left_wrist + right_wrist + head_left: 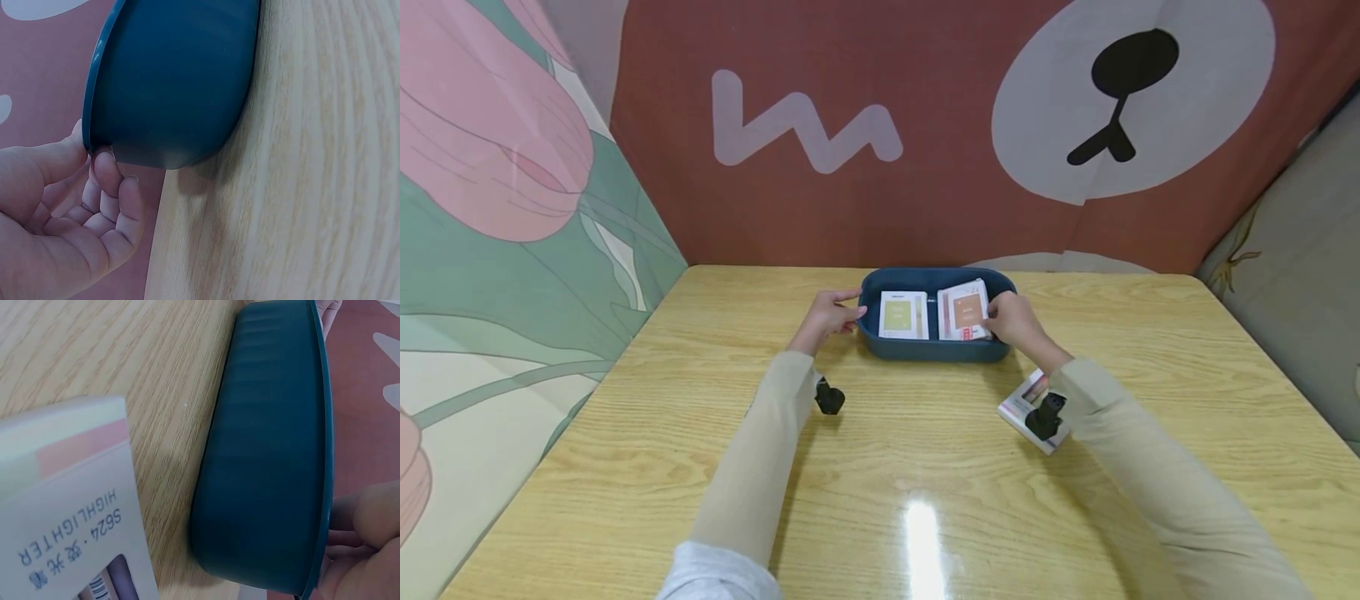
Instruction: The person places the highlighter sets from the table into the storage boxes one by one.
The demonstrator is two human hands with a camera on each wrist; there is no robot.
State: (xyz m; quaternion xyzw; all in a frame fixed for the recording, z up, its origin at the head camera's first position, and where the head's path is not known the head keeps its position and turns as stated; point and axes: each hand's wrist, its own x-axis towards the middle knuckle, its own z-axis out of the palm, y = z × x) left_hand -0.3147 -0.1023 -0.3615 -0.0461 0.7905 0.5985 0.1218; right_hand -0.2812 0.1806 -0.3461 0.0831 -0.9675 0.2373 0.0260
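A dark blue oblong bin with a middle divider stands near the table's back edge. My left hand pinches its left rim, thumb on one side and fingers curled on the other in the left wrist view. A white pack with a yellow-green square lies in the left compartment. In the right one sits a slightly tilted white pack with an orange square; my right hand grips its right edge. The right wrist view shows that hand beyond the rim, its fingertips hidden.
A white highlighter box lies on the wooden table, partly under my right wrist in the head view. Each wrist bears a small black camera. A reddish-brown printed cloth hangs directly behind the table.
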